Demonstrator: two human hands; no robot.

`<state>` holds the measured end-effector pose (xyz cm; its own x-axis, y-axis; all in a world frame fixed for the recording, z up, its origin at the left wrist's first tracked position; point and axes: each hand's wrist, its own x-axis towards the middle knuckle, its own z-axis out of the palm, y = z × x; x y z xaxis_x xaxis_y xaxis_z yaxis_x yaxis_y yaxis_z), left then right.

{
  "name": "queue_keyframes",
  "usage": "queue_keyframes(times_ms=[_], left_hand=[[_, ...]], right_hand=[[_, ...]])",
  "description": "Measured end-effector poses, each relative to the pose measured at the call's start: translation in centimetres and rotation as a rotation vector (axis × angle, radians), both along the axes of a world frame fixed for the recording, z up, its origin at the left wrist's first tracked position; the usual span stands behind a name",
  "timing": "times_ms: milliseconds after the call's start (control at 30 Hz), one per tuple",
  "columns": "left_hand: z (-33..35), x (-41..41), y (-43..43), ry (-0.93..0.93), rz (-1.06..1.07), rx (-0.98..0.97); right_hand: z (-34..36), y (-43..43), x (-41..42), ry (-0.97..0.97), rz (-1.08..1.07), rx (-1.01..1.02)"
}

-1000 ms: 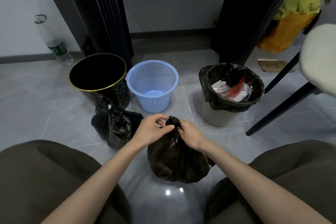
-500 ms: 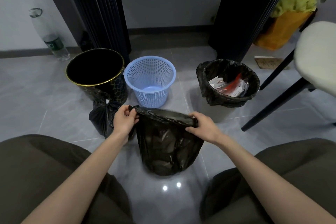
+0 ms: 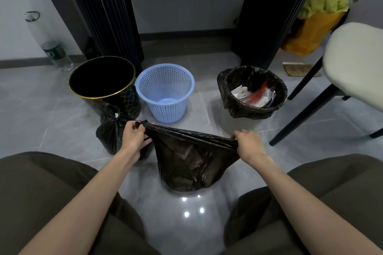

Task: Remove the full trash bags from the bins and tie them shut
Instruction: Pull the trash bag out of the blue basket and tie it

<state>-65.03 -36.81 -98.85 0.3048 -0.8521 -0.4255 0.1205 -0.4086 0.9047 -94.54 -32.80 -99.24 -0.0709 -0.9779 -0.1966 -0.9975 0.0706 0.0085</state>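
Black plastic, thin and creased: the open trash bag (image 3: 190, 163) stands on the grey tile floor (image 3: 41, 109) between my knees. Its base rests on the tiles and its mouth is drawn out into a flat, taut line.

- Left hand (image 3: 134, 136): fingers curled round the bunched left end of the bag's mouth, a firm grip.
- Right hand (image 3: 247, 144): fingers and thumb closed on the right end of the mouth.
- The hands are well apart, with the film stretched tight between them.
- The bag bulges, but I cannot make out the contents through the plastic.

Surroundings:
- A knotted bag (image 3: 107, 134), also black, sits on the floor just left of my left hand and partly behind it, right in front of the gold-rimmed black bin (image 3: 130, 101). That bin's interior reads only as dark.
- The blue mesh basket (image 3: 165, 105) stands just beside that bin, on its right, with its blue bottom visible.
- The lined bin (image 3: 223, 89) stands further right. Its black liner is folded over the rim, and it holds white paper and a red wrapper (image 3: 257, 95).
- A chair (image 3: 356, 56) with a pale seat and dark legs is at the right edge.
- A clear bottle (image 3: 53, 47) leans against the left wall.
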Motion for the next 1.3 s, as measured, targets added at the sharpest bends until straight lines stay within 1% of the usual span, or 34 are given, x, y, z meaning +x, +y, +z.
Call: queue_keyframes(times_ms=[67, 133, 200, 267, 433, 500, 567, 667, 733, 800, 900, 1000, 1067, 1100, 1200, 1233, 1300], left_hand=[[-0.3, 0.3, -0.1, 0.004, 0.024, 0.010], [-0.4, 0.5, -0.2, 0.008, 0.025, 0.020], [-0.5, 0.4, -0.3, 0.017, 0.017, 0.014], [-0.5, 0.2, -0.3, 0.025, 0.006, 0.013], [-0.6, -0.2, -0.6, 0.043, -0.004, 0.020], [-0.6, -0.2, -0.7, 0.034, -0.026, 0.030], [-0.6, -0.1, -0.7, 0.020, -0.044, 0.040], [-0.6, 0.0, -0.5, 0.022, -0.042, 0.042], [-0.7, 0.2, -0.4, 0.028, -0.034, 0.037], [-0.7, 0.2, -0.4, 0.042, -0.032, 0.034], [-0.8, 0.3, -0.4, 0.092, -0.019, 0.029], [-0.7, 0.4, -0.5, 0.172, -0.019, 0.051], [-0.4, 0.3, -0.6, 0.198, -0.068, 0.067], [-0.4, 0.2, -0.7, 0.191, -0.106, 0.071], [-0.5, -0.3, -0.8, 0.151, -0.218, 0.076], [-0.6, -0.5, -0.8, 0.139, -0.242, 0.083], [-0.8, -0.9, -0.8, 0.118, -0.260, 0.097]], right_hand=[[0.2, 0.1, -0.4, 0.028, -0.078, -0.010], [0.8, 0.0, -0.6, 0.016, -0.148, -0.007], [1.9, -0.3, -0.1, 0.014, -0.159, 0.008], [3.2, -0.5, 1.2, -0.020, -0.113, 0.013], [4.2, -0.3, 6.1, -0.299, 0.109, 0.012], [3.6, -0.3, 7.9, -0.331, 0.148, 0.016], [2.6, -0.9, 9.2, -0.310, 0.166, 0.006], [1.4, -2.3, 10.5, -0.228, 0.155, -0.017], [0.6, -3.0, 10.8, -0.208, 0.174, 0.004], [-0.6, -3.2, 10.9, -0.299, 0.172, 0.090], [-2.2, -2.7, 11.8, -0.554, 0.101, 0.208], [-3.3, -2.0, 13.5, -0.749, 0.005, 0.185], [-4.1, -2.0, 14.5, -0.811, -0.024, 0.160], [-4.6, -2.1, 14.9, -0.809, -0.016, 0.154], [-5.5, -2.1, 15.7, -0.640, 0.010, 0.190], [-5.6, -2.0, 15.9, -0.615, -0.012, 0.206], [-5.8, -1.9, 16.1, -0.633, -0.067, 0.213]])
